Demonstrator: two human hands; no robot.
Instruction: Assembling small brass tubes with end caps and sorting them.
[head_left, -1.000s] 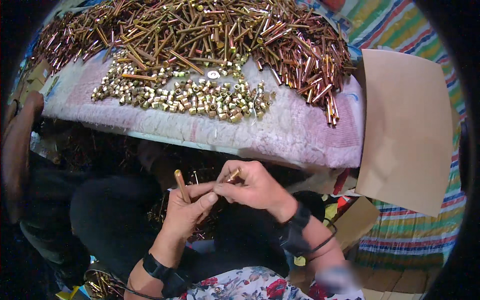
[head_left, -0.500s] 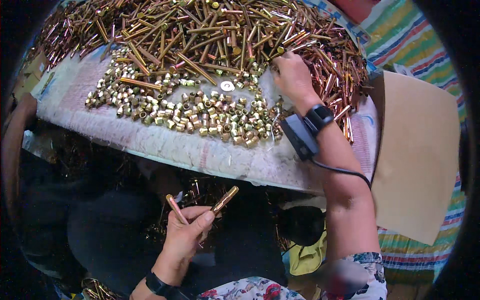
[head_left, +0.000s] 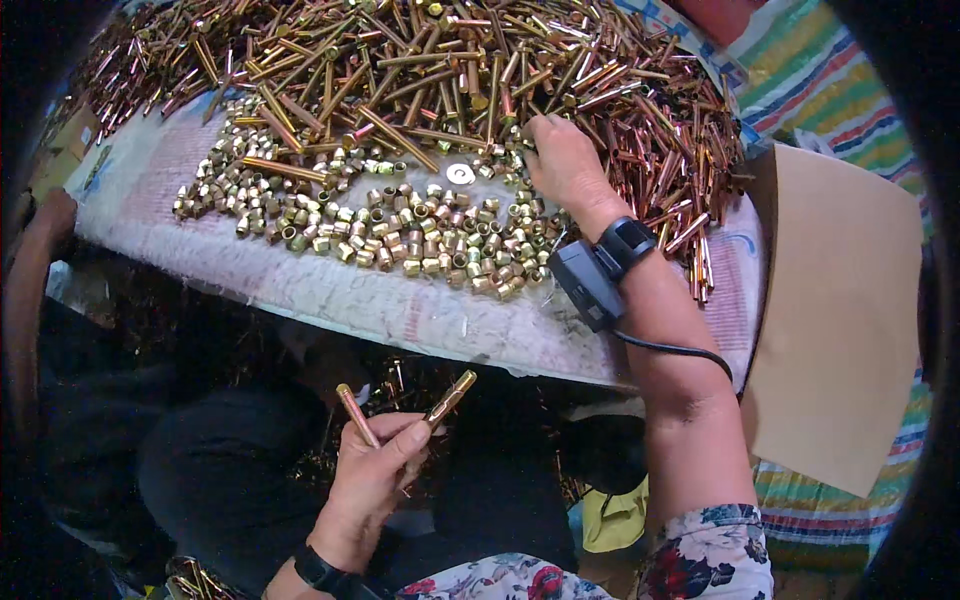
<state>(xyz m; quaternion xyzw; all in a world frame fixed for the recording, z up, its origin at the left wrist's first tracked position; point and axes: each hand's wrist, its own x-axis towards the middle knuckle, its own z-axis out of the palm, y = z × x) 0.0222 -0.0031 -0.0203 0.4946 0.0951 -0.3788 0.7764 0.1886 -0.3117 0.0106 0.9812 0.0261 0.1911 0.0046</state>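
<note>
My left hand (head_left: pixel 368 478), low in front of the table, is closed around two metal bolts. One is a pinkish bolt (head_left: pixel 357 414) pointing up and left; the other, a golden bolt (head_left: pixel 452 396) with markings or slots along its shank, juts up and right from beside the thumb. My right hand (head_left: pixel 570 168) reaches onto the table where the bolt pile (head_left: pixel 440 75) meets the small metal nuts (head_left: pixel 400 225). Its fingers curl downward, with the tips hidden, so what they pinch cannot be made out.
A pale cloth-covered table edge (head_left: pixel 420 320) curves across the middle. A round washer (head_left: pixel 460 174) lies among the nuts. At right stand a cardboard sheet (head_left: pixel 835 310) and striped sheeting (head_left: pixel 800 70). Another person's arm (head_left: pixel 40 240) rests at the far left. A cabled device (head_left: pixel 587 283) sits on my right wrist.
My right hand has shifted slightly left and down, from the bolts toward the nuts' edge. My left hand keeps its bolts in nearly the same place.
</note>
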